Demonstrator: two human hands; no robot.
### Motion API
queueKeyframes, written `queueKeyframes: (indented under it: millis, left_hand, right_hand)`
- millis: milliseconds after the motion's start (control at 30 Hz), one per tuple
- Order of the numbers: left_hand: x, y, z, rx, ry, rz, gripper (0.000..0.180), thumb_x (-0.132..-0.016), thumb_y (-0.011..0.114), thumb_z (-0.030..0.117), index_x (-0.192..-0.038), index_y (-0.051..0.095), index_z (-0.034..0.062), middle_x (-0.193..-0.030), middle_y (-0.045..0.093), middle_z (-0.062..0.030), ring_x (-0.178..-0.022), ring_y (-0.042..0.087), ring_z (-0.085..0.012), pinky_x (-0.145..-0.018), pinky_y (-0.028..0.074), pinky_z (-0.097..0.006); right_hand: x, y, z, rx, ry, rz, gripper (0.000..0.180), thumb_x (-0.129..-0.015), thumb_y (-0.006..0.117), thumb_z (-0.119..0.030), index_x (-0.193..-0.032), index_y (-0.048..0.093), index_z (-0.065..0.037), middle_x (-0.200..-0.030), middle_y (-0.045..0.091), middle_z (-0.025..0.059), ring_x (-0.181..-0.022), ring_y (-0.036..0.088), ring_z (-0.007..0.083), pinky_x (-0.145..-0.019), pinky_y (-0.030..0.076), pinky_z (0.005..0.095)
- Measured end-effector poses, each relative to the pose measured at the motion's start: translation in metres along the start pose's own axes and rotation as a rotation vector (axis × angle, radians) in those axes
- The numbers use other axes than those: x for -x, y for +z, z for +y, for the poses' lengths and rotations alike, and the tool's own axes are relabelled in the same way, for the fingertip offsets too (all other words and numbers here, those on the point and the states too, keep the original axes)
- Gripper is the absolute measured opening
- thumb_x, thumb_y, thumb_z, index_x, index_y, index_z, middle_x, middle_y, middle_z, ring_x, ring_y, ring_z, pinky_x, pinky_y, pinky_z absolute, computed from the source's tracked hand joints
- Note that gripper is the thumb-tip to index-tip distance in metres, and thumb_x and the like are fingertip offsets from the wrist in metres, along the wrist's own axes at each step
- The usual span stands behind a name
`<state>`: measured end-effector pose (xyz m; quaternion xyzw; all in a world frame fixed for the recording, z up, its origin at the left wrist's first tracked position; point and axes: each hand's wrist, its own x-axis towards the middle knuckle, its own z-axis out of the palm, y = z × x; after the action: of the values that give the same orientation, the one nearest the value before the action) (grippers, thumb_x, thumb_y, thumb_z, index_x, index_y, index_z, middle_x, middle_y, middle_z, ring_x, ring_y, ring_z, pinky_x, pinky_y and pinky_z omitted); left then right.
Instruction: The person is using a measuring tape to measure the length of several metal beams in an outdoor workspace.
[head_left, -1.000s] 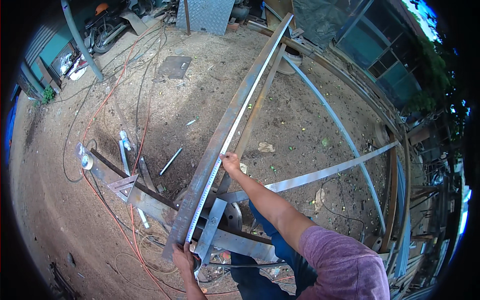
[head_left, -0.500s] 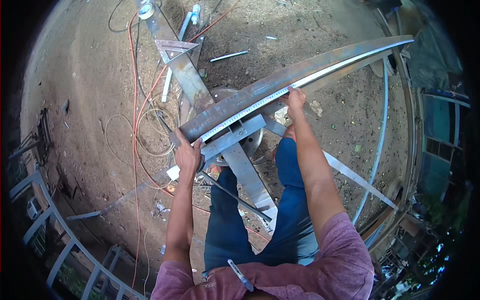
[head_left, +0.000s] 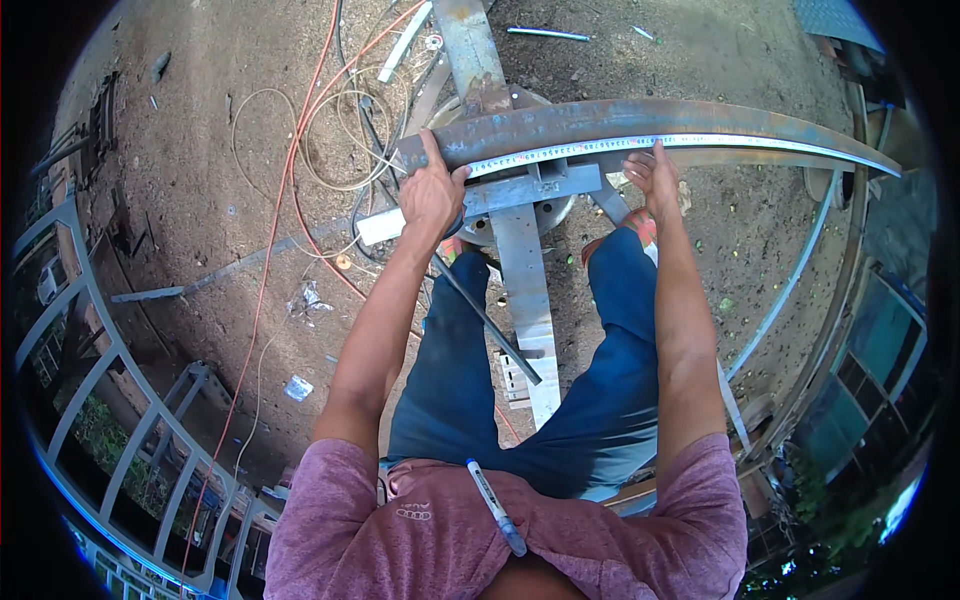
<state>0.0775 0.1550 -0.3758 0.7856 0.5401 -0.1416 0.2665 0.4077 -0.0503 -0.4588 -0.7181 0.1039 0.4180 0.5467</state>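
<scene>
A long rusty steel bar [head_left: 610, 118] lies across a raised metal stand, curved in this view. Along its near edge runs a white measuring tape [head_left: 560, 152], stretched toward the far right. My left hand [head_left: 430, 200] grips the bar's left end, its index finger over the bar and its thumb by the tape. My right hand [head_left: 655, 182] is farther right, with one fingertip on the tape's lower edge and the other fingers spread below it. Under the tape sits a grey steel crosspiece [head_left: 530, 192]. Beside my left wrist, a dark rod [head_left: 490, 322] slants down.
A flat steel beam [head_left: 525, 270] passes between my legs, over a round metal base [head_left: 552, 212]. Orange cables [head_left: 297, 170] and a pale hose [head_left: 236, 125] lie on the dirt at left. A curved grey metal frame [head_left: 115, 340] stands at lower left.
The view has turned and shifted, so the bar now lies flatter across the picture. My left hand stays at the bar's end; my right hand's fingers have loosened and spread at the tape.
</scene>
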Motion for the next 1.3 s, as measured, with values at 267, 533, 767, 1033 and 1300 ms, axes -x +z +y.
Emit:
queueKeyframes:
  millis: [267,533,767,1033,1300]
  left_hand:
    - [-0.007,0.004,-0.006,0.028,0.031,-0.020,0.091,-0.090,0.063,0.040,-0.152,0.014,-0.0057,-0.085,0.069,-0.0303,-0.081,0.070,-0.0441,-0.080,0.054,-0.049]
    - [-0.003,-0.003,-0.016,0.023,0.090,-0.030,0.090,-0.092,0.060,0.041,-0.151,0.014,-0.0098,-0.085,0.070,-0.0284,-0.079,0.070,-0.0416,-0.079,0.054,-0.047]
    - [-0.003,0.000,-0.023,0.051,0.120,-0.006,0.089,-0.093,0.059,0.040,-0.151,0.014,-0.0101,-0.085,0.071,-0.0269,-0.080,0.070,-0.0407,-0.078,0.053,-0.047]
    - [-0.003,-0.003,-0.023,0.058,0.117,-0.029,0.087,-0.093,0.059,0.038,-0.151,0.015,-0.0098,-0.088,0.071,-0.0269,-0.083,0.071,-0.0396,-0.080,0.053,-0.047]
    - [-0.008,0.010,-0.026,0.071,0.102,-0.027,0.084,-0.093,0.060,0.036,-0.150,0.018,-0.0100,-0.088,0.070,-0.0282,-0.083,0.071,-0.0403,-0.081,0.053,-0.047]
  right_hand:
    - [0.043,-0.074,-0.010,0.780,0.151,-0.165,0.038,-0.098,0.058,-0.040,-0.108,0.063,-0.004,-0.086,0.069,0.0070,-0.071,0.063,0.0138,-0.063,0.050,0.0295]
    - [0.144,-0.118,-0.024,0.809,-0.093,-0.070,0.025,-0.095,0.063,-0.021,-0.109,0.065,-0.001,-0.085,0.068,0.0065,-0.076,0.062,0.0125,-0.068,0.049,0.0277]
    - [0.208,-0.064,-0.029,1.045,-0.249,-0.187,0.023,-0.092,0.065,-0.015,-0.108,0.068,0.002,-0.092,0.072,0.0111,-0.085,0.067,0.0166,-0.079,0.053,0.0322]
    - [0.168,0.062,-0.030,1.210,-0.677,-0.351,0.025,-0.087,0.068,-0.013,-0.109,0.070,-0.003,-0.099,0.071,0.0181,-0.094,0.068,0.0351,-0.087,0.051,0.0412]
    - [0.079,0.139,-0.010,1.303,-1.213,-0.389,0.020,-0.081,0.074,-0.016,-0.099,0.071,-0.008,-0.104,0.067,0.0101,-0.104,0.060,0.0307,-0.090,0.045,0.0430]
